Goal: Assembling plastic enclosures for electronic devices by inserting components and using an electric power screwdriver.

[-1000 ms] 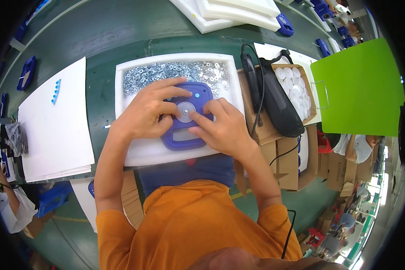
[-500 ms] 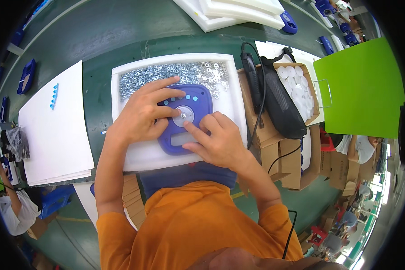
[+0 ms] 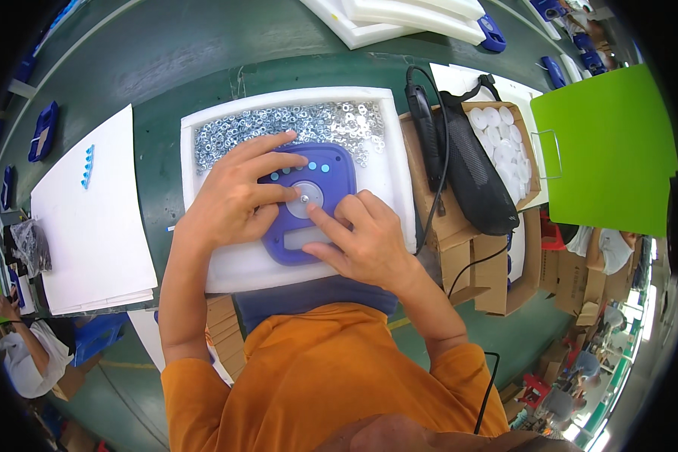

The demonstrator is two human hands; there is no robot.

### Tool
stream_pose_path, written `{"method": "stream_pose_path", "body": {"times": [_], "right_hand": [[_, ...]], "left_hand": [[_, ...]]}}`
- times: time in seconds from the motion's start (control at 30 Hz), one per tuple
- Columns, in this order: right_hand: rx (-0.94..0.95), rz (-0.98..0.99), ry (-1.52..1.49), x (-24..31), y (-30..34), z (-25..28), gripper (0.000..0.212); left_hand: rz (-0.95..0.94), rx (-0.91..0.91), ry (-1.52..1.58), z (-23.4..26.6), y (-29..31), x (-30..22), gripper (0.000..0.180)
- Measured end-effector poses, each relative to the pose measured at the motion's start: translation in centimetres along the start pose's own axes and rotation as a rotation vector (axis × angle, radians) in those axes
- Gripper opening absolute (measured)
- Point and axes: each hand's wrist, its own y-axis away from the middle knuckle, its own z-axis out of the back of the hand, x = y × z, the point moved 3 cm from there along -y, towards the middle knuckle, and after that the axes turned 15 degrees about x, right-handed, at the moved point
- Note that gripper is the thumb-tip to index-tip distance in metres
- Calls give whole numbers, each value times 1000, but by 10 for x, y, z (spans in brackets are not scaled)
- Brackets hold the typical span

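A blue plastic housing with a grip slot lies in the white foam tray. Small light-blue dots run along its upper part. A clear round disc sits on it, a small metal piece at its centre. My left hand spreads over the housing's left side, index fingertip at the disc, other fingers stretched across the top. From the right, my right hand touches the disc's lower edge with its index finger; the thumb is apart and the other fingers are bent. Metal nuts and washers fill the tray's far side.
Right of the tray lie a corded black tool and a black mesh pouch, by a cardboard box of clear discs. A green panel stands farther right. White sheets carry a blue strip at left.
Both hands stay at the disc with nearly the same finger poses. The view has shifted slightly; nothing has visibly been picked up or let go.
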Motion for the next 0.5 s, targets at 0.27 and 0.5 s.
{"method": "stream_pose_path", "body": {"times": [0.27,0.5], "right_hand": [[-1,-11,5,-3,-7,1,53],[5,-28,0,0,2,2,49]], "left_hand": [[-31,-15,-3,8,-4,5,31],[-75,14,49,5,6,-1,24]]}}
